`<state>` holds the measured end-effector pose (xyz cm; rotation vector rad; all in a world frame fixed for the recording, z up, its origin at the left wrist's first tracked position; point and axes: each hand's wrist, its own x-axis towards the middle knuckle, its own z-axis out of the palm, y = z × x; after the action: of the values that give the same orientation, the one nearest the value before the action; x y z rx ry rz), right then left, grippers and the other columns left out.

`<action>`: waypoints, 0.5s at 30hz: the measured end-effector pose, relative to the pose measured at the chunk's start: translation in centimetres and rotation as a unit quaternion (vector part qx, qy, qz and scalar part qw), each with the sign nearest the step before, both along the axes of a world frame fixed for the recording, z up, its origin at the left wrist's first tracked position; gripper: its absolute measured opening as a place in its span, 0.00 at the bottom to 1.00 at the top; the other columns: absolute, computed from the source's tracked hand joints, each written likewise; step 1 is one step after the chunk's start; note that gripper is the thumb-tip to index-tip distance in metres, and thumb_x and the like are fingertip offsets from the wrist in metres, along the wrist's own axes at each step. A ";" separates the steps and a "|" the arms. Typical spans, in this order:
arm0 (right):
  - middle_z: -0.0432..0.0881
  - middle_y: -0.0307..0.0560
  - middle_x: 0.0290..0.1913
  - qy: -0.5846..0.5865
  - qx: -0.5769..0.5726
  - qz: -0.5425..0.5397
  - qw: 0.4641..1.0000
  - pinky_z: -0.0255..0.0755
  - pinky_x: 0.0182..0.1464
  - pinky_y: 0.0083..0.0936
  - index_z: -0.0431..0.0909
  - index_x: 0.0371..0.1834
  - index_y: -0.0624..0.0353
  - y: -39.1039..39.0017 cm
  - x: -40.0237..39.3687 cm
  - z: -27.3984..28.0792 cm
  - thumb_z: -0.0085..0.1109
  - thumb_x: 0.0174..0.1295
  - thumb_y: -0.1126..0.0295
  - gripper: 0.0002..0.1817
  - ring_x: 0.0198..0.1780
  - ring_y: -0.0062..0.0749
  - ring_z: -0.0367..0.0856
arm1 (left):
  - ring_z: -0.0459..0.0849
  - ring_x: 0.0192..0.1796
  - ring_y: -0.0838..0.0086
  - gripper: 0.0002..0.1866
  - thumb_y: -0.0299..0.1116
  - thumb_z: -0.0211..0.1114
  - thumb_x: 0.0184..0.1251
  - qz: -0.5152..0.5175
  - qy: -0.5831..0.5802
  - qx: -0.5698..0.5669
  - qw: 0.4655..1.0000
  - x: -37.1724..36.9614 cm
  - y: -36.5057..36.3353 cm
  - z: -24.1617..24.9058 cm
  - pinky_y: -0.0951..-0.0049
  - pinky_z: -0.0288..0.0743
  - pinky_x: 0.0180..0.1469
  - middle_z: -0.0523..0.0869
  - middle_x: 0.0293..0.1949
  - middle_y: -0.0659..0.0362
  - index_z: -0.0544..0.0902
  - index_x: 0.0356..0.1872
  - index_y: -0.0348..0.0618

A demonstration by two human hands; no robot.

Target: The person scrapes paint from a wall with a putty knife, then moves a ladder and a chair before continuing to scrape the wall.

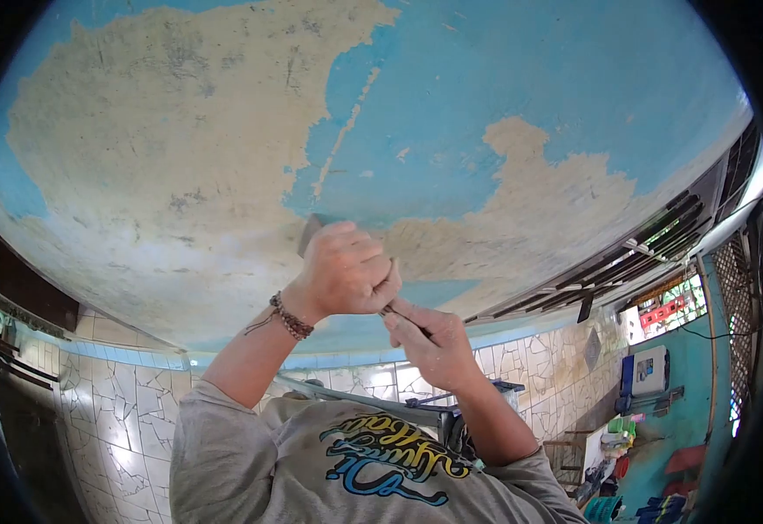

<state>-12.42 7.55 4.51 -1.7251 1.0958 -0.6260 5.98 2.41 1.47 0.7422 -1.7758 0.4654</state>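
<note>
A scraper is gripped in both of my hands, its greyish blade (309,234) showing just past the knuckles. The blade is up at the wall, near the edge of the blue paint; exact contact is hard to tell. My left hand (347,269), with a beaded bracelet (289,318) on its wrist, is wrapped in a fist around the tool and hides most of it. Lower and to the right, my right hand (434,343) closes on the handle end. The wall's blue paint (434,96) is peeled off in large patches, baring a beige surface (189,113).
Slatted window bars (635,253) run along the wall's right side. Below me lies a floor of broken tile pieces (133,410). A white and blue box (649,371) and assorted items stand at lower right. A dark opening (15,271) is at left.
</note>
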 end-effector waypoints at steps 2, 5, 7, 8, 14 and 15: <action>0.74 0.37 0.23 -0.002 -0.013 0.000 1.000 0.66 0.30 0.17 0.77 0.59 0.64 -0.2 0.4 -0.3 0.57 0.68 0.69 0.18 0.28 0.15 0.66 | 0.65 0.15 0.70 0.18 0.24 0.66 0.41 -0.004 0.006 -0.005 1.000 0.3 -0.3 -0.2 0.70 0.56 0.21 0.63 0.11 0.63 0.64 0.06 0.49; 0.75 0.34 0.24 -0.016 -0.047 0.009 0.999 0.62 0.27 0.15 0.79 0.58 0.62 -0.6 1.0 -0.8 0.56 0.69 0.69 0.16 0.26 0.12 0.65 | 0.64 0.15 0.70 0.18 0.24 0.66 0.39 0.021 0.001 -0.004 1.000 1.0 -0.2 0.2 0.70 0.55 0.20 0.63 0.11 0.63 0.63 0.06 0.49; 0.75 0.32 0.24 -0.023 -0.032 0.011 0.999 0.60 0.26 0.13 0.80 0.57 0.61 -0.6 0.8 -1.1 0.55 0.70 0.69 0.15 0.24 0.10 0.64 | 0.65 0.15 0.70 0.18 0.24 0.66 0.39 0.018 0.000 -0.001 1.000 0.9 -0.1 -0.1 0.70 0.55 0.21 0.63 0.12 0.64 0.64 0.06 0.49; 0.75 0.31 0.24 -0.023 -0.005 0.008 1.000 0.59 0.25 0.12 0.80 0.57 0.61 -0.5 0.1 -1.0 0.55 0.70 0.69 0.15 0.24 0.10 0.64 | 0.65 0.16 0.71 0.18 0.24 0.66 0.39 -0.001 0.004 -0.002 1.000 0.1 -0.4 -0.5 0.70 0.56 0.21 0.63 0.12 0.64 0.64 0.06 0.50; 0.74 0.34 0.24 -0.068 0.014 -0.004 0.998 0.66 0.30 0.17 0.78 0.58 0.63 -0.3 1.0 -1.7 0.55 0.70 0.67 0.18 0.28 0.14 0.67 | 0.65 0.16 0.70 0.18 0.26 0.66 0.41 -0.001 -0.035 0.000 0.999 1.0 -0.4 0.6 0.69 0.57 0.21 0.63 0.12 0.64 0.64 0.06 0.51; 0.74 0.33 0.24 -0.080 0.015 0.004 0.997 0.66 0.30 0.17 0.78 0.59 0.63 -0.2 1.2 -1.7 0.55 0.70 0.66 0.18 0.28 0.13 0.67 | 0.65 0.16 0.70 0.18 0.26 0.66 0.41 0.005 -0.042 0.007 0.999 1.3 -0.2 0.6 0.69 0.57 0.21 0.63 0.12 0.64 0.64 0.06 0.51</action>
<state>-11.20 7.39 2.78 -1.6230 0.9812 -0.7272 7.28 2.24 2.09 0.7511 -1.8556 0.4969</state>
